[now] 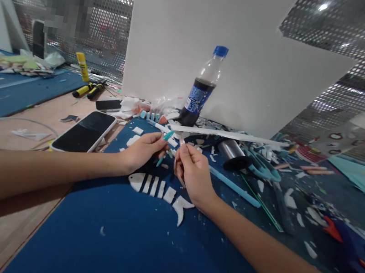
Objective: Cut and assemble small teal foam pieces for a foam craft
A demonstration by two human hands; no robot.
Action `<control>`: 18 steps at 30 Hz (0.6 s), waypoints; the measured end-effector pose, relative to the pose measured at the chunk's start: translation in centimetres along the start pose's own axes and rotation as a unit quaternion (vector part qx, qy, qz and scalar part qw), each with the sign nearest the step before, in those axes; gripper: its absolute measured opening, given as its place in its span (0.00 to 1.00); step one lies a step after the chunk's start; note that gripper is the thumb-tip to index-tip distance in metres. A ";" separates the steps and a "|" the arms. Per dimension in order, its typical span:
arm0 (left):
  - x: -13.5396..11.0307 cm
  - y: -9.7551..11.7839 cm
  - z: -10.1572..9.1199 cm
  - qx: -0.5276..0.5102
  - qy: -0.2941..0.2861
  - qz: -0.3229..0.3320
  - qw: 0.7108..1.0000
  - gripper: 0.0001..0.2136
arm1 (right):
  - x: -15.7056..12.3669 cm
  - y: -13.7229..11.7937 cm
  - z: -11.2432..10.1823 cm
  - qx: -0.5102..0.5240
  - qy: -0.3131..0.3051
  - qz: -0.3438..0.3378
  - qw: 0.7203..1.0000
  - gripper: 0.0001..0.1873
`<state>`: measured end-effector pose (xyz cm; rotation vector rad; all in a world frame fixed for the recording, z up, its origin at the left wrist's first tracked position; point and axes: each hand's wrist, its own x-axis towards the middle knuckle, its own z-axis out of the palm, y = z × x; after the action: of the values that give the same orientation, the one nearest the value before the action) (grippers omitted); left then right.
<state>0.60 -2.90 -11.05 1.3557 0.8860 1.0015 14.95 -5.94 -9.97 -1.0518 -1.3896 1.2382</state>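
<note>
My left hand (144, 149) is closed around a small teal tool (167, 137), its tip pointing up and to the right. My right hand (191, 168) pinches a small white piece (181, 141) between thumb and fingers, close to the teal tip. Both hands hover above a blue cutting mat (111, 236). Under them lies a white foam fish skeleton (160, 190) made of cut segments.
A cola bottle (201, 88) stands behind against a white board (198, 37). A phone (84, 131) lies at the left. A long white strip (231, 136), a metal cylinder (231, 149), teal scissors (260, 167), a glue stick (82, 66) and many foam scraps surround the hands.
</note>
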 end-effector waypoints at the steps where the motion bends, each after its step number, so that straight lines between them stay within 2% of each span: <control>1: 0.0 0.0 0.0 -0.001 0.000 0.000 1.000 0.12 | 0.0 0.0 0.0 -0.001 0.001 0.001 1.000 0.19; 10: 0.1 0.1 0.1 0.000 0.000 0.003 1.000 0.11 | 0.2 0.2 0.0 -0.003 -0.005 0.002 1.000 0.20; 18: 0.1 0.0 0.0 -0.001 0.002 0.001 1.000 0.12 | 0.0 0.0 0.0 -0.019 0.015 -0.011 1.000 0.20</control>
<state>0.67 -2.79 -11.05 1.3533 0.8877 1.0061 14.99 -5.88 -9.99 -1.0745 -1.4032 1.1802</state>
